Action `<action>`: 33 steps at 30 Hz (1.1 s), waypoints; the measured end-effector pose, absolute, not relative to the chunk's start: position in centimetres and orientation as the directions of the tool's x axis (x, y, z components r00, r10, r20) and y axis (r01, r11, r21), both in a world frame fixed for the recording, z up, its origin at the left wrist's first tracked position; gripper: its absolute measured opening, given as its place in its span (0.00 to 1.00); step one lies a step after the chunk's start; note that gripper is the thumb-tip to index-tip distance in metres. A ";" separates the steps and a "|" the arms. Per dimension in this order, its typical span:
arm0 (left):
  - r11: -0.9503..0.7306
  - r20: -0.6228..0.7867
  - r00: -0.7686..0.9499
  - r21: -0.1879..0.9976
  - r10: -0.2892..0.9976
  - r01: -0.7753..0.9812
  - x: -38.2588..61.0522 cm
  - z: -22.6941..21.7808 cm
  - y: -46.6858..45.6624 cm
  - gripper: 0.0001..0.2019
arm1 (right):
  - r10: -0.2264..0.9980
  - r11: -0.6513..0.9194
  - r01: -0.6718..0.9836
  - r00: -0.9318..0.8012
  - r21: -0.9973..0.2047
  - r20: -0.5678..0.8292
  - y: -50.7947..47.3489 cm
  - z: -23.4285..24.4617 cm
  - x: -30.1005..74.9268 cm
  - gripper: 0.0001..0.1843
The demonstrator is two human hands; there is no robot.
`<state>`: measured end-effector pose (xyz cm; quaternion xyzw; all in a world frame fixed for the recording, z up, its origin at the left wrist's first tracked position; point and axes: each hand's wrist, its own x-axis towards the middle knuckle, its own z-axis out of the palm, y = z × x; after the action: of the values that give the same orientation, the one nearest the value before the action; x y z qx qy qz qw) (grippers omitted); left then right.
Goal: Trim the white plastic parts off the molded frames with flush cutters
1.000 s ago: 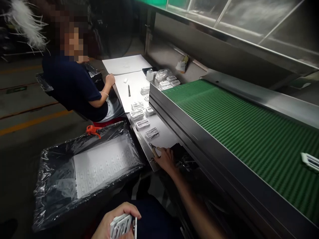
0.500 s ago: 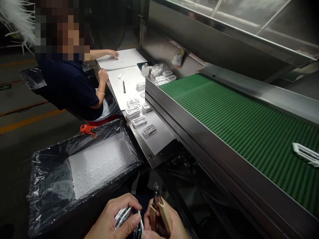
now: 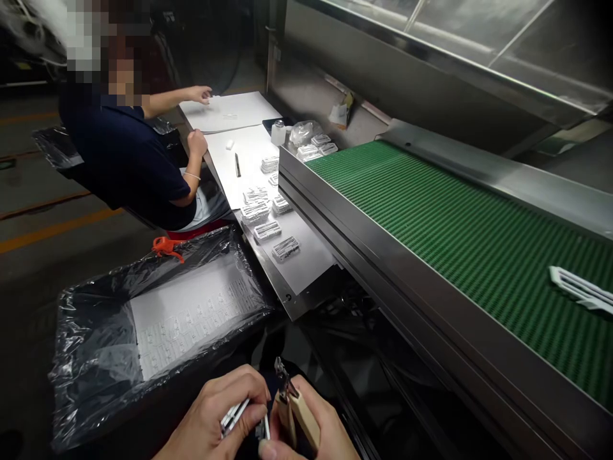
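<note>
At the bottom of the view, my left hand (image 3: 223, 412) is closed around several thin white plastic frames (image 3: 234, 416), partly hidden by my fingers. My right hand (image 3: 311, 425) grips nippers (image 3: 299, 412) with cream handles; their dark metal jaws point up and away from me. The thumb of my right hand is beside the edge of the white pieces, and both hands are close together. A similar white slotted part (image 3: 582, 289) lies on the green conveyor belt (image 3: 431, 223) at the right.
On the left stands a box lined with black plastic (image 3: 96, 358), holding rows of parts on a white sheet; an orange clamp (image 3: 166, 248) sits on its rim. Stacks of white parts (image 3: 255, 211) rest on the table (image 3: 306, 271). A co-worker (image 3: 129, 153) sits beside it, reaching over the far end.
The nippers have tilted left in my right hand. The white part on the belt has shifted left. The co-worker's far hand has moved left and lifted from the sheet.
</note>
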<state>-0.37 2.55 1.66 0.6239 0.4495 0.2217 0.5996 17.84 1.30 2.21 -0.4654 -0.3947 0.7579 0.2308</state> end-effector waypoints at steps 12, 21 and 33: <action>0.344 -0.500 0.517 0.862 0.694 0.373 -0.9 2.5 3.2 0.16 | 0.734 0.149 0.832 -0.455 -0.535 -0.504 4.1 7.7 23.8 0.19; 0.309 -0.513 0.548 0.851 0.661 0.424 -0.7 2.8 3.2 0.15 | 0.689 0.190 0.885 -0.429 -0.425 -0.585 4.1 8.4 23.3 0.24; 0.288 -0.551 0.563 0.822 0.616 0.491 -0.4 3.6 3.7 0.15 | 0.694 0.202 0.899 -0.411 -0.389 -0.591 3.9 9.1 23.1 0.25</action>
<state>-0.37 3.66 3.56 0.5947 0.4650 0.0478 0.6541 23.12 3.95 9.13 -0.5229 -0.7615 0.3547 -0.1444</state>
